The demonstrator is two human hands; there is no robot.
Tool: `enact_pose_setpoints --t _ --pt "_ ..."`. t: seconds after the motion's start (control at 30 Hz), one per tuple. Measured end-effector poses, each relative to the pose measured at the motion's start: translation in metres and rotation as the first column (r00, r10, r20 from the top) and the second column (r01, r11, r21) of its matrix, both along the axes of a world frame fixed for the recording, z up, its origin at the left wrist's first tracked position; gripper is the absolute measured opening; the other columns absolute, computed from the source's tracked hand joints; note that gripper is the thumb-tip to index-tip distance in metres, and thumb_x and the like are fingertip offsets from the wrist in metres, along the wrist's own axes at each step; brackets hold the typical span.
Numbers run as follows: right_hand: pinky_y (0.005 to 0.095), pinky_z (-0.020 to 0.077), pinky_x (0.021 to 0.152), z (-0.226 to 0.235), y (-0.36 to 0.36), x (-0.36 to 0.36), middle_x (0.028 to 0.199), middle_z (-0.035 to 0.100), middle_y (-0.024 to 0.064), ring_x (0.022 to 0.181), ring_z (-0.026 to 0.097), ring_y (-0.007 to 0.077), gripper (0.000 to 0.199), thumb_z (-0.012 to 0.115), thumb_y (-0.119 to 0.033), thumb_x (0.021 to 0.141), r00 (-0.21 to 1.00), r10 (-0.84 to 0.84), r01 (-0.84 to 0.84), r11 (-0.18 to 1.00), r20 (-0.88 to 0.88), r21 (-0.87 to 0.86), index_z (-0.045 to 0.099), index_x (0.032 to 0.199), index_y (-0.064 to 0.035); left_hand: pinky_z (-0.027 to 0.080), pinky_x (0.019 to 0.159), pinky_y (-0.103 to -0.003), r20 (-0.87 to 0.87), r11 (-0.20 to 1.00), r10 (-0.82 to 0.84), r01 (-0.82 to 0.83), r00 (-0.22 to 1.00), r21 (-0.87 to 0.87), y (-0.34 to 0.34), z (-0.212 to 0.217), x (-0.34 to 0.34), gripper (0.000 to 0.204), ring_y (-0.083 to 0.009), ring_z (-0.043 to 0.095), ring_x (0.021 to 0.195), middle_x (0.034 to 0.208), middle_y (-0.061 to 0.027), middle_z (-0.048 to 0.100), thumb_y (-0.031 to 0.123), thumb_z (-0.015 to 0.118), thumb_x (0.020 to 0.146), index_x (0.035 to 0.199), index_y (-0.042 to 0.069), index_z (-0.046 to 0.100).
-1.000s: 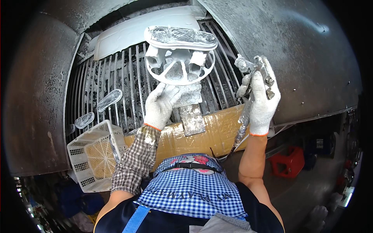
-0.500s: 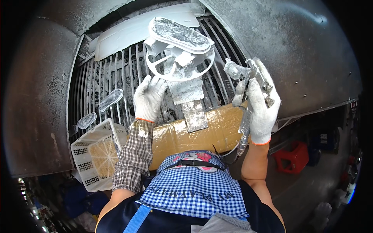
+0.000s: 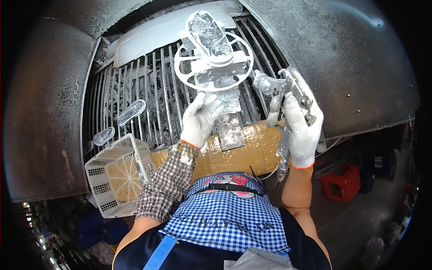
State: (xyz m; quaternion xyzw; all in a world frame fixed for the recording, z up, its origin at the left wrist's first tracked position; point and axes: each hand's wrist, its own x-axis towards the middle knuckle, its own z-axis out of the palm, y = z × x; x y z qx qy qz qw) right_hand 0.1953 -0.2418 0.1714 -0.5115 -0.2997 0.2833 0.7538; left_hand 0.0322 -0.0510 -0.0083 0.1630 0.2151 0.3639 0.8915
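Observation:
My right hand [image 3: 305, 123], in a white knit glove with an orange cuff, is closed round a spray gun [image 3: 271, 84] crusted with silvery-white coating. Its nozzle points left toward an oval, white-rimmed part [image 3: 210, 38] with a wrinkled, film-like dark face. That part sits on a white spoked turntable wheel [image 3: 181, 77] above a coated block. My gloved left hand [image 3: 200, 118] is open just below the wheel's near rim, fingers stretched. Whether its fingertips touch the rim, I cannot tell.
Coated metal bars [image 3: 155, 90] form a grating under the stand, between booth walls [image 3: 355, 76]. A taped brown roll [image 3: 189, 155] runs along the front. At left are a white plastic basket [image 3: 101, 191] and oval film-covered pieces [image 3: 131, 112]. A red stool [image 3: 340, 182] stands right.
The wheel and oval part have turned, so the oval now points more toward me. My left hand has moved right along the near rim. The spray gun has shifted slightly left.

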Motion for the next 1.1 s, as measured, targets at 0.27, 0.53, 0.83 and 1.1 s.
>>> enact_pose_setpoints --t 0.27,0.53,0.83,1.1 --pt "0.0237 0.0554 0.064 -0.008 0.008 0.005 0.094 0.071 0.0072 0.07 0.065 0.0089 0.051 0.063 -0.007 0.106 0.997 0.063 -0.064 0.997 0.035 0.036 0.049 0.154 0.0054 0.051 0.112 -0.055 0.066 0.998 -0.026 0.022 0.997 0.06 0.006 0.011 -0.001 0.062 -0.0402 0.061 0.129 0.144 -0.027 0.057 0.018 0.061 0.098 0.154 -0.005 0.044" --pt "0.0226 0.0532 0.064 -0.021 0.039 0.006 0.095 0.071 0.0052 0.072 0.063 0.0062 0.052 0.065 -0.006 0.103 0.988 0.146 -0.143 0.988 -0.049 0.058 0.051 0.152 0.0061 0.052 0.111 -0.053 0.054 0.997 0.004 -0.009 0.999 0.081 0.025 0.009 -0.018 0.065 -0.0406 0.06 0.131 0.149 -0.0284 0.054 0.017 0.06 0.098 0.156 -0.004 0.041" --pt "0.0222 0.0518 0.064 -0.027 0.066 0.012 0.102 0.071 0.0042 0.075 0.062 0.0048 0.05 0.067 -0.009 0.104 0.999 0.037 -0.034 0.988 -0.022 0.148 0.053 0.15 0.006 0.054 0.108 -0.057 0.056 0.987 0.06 -0.068 0.997 0.145 0.042 0.023 -0.026 0.037 -0.044 0.06 0.13 0.144 -0.0264 0.058 0.019 0.061 0.099 0.129 0.0 0.054" --pt "0.0223 0.0511 0.065 -0.026 0.056 0.007 0.111 0.071 0.0073 0.075 0.059 0.005 0.052 0.065 -0.005 0.104 0.996 -0.069 0.061 0.988 0.054 0.144 0.05 0.152 0.0074 0.054 0.107 -0.06 0.024 0.978 0.187 -0.189 0.982 0.092 0.062 0.025 -0.028 0.024 -0.0462 0.061 0.126 0.132 -0.026 0.061 0.018 0.064 0.097 0.115 0.002 0.06"
